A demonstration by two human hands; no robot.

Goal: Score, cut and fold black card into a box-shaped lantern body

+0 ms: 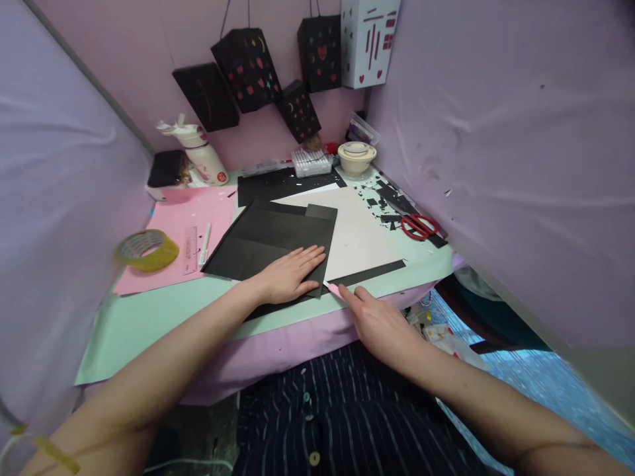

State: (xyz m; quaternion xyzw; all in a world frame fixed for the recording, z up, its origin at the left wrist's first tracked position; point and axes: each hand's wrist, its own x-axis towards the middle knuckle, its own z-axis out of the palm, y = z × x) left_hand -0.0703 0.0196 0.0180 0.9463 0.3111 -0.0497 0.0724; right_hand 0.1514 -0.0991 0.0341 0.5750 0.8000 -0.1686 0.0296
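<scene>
From the head view, the only one we had, we saw the black sheet (280, 231) directly under the left hand (292, 274) and to the left of the right hand (380, 324), reaching forward from both. Its longer direction ran roughly sideways, while its right edge led away from us, leaning slightly right, just beside the left fingertips. Our left hand was nearer, laid flat on the sheet with the palm down and the fingers nearly straight, gripping nothing. Our right hand was closed around a slim pink knife (334, 289), whose pale tip pointed left and forward to that right edge, near the corner closest to us; we could not tell whether the blade touched the paper.

Ahead of the right hand, a white board (362, 231) lay partly beneath the sheet, and a black strip (380, 270) ran rightward along its near side. Red-handled scissors (419, 227) rested farther forward and right of that hand; a roll of yellow tape (146, 250) lay well left of the left hand, on the same surface (133, 337).
</scene>
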